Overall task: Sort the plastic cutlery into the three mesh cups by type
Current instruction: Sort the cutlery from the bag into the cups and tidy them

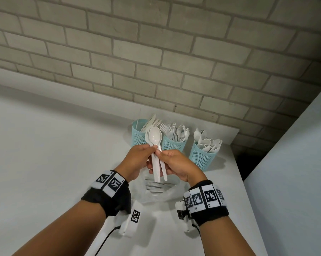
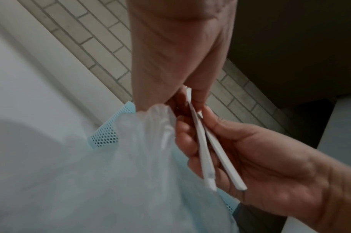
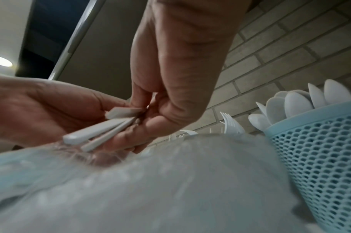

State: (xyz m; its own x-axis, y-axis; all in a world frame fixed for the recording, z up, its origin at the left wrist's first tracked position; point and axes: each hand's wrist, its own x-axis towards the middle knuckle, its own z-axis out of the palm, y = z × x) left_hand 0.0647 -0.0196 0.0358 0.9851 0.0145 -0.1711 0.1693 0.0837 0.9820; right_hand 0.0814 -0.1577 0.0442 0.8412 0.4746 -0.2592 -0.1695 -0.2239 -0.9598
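Several white plastic spoons point(image 1: 154, 137) stand bowl-up in a bunch, held in front of the cups. My left hand point(image 1: 149, 154) grips the bunch just below the bowls. My right hand point(image 1: 164, 160) pinches one of the handles point(image 2: 202, 149) with thumb and forefinger. The handle ends point(image 3: 95, 134) fan apart below both hands. Three teal mesh cups stand in a row by the wall: the left cup point(image 1: 138, 134) holds knives, the middle cup point(image 1: 173, 145) forks, the right cup point(image 1: 202, 157) spoons point(image 3: 290, 105).
A clear plastic bag point(image 1: 159, 189) with more white cutlery lies on the white counter point(image 1: 63, 145) right under my hands. A brick wall point(image 1: 156, 52) backs the cups. The counter ends at the right, beside a white panel point(image 1: 294, 163) and a dark gap.
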